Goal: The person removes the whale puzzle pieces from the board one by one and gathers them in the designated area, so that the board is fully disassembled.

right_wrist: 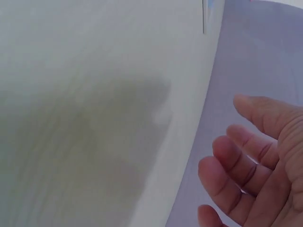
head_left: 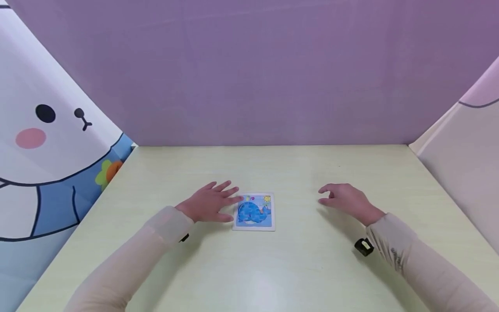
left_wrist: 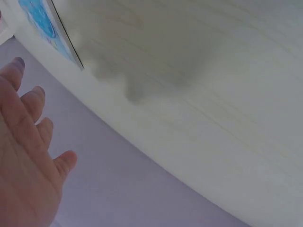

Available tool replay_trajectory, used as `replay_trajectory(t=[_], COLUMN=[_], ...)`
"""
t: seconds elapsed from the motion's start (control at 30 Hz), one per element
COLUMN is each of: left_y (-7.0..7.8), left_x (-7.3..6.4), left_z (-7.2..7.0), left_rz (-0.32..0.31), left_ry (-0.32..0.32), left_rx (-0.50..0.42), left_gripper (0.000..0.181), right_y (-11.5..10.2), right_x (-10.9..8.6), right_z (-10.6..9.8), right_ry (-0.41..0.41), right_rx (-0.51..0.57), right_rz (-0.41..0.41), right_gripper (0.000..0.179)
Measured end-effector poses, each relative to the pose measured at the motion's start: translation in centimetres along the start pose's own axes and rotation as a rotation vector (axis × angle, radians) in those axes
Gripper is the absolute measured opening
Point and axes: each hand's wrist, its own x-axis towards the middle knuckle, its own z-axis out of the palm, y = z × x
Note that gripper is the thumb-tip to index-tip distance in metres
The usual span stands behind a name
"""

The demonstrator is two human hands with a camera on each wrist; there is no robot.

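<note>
A small square jigsaw puzzle [head_left: 254,212] with a blue whale, a yellow sun and a white border lies flat on the table. Just to its left is my left hand [head_left: 210,203], fingers spread and straight, holding nothing; in the head view its fingertips overlap the puzzle's left edge. The left wrist view shows a gap between the left hand [left_wrist: 28,156] and the puzzle [left_wrist: 47,26]. Well to the right of the puzzle hovers my right hand [head_left: 347,200], fingers loosely bent with nothing in them. Only a sliver of the puzzle's edge appears in the right wrist view, above the right hand [right_wrist: 255,165].
The pale wood-grain table [head_left: 280,264] ends at a purple backdrop [head_left: 273,78]. A cartoon-printed cloth [head_left: 43,173] hangs along the left side, and another pale cloth [head_left: 464,143] stands on the right. A dark wrist device [head_left: 364,246] sits under the right cuff.
</note>
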Motion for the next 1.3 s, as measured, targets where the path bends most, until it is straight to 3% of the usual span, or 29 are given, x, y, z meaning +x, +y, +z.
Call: replay_trajectory(t=[0.47,0.9,1.3], left_y=[1.8,2.0,2.5], left_x=[1.7,3.2,3.7], left_z=[0.6,0.8,0.2], left_rz=[0.047,0.054,0.038], left_ry=[-0.052,-0.088,-0.123], left_rx=[0.07,0.095,0.068], left_gripper=[0.063,0.065,0.066], right_y=[-3.0,-5.7,-8.2], right_x=[1.4,3.7,6.0], right_z=[1.3,2.5,3.7], right_ry=[-0.056,-0.068,-0.128], right_rx=[-0.057,-0.255,-0.257], right_rz=[0.01,-0.065,-0.111], right_gripper=[0.034,0.031,0.033])
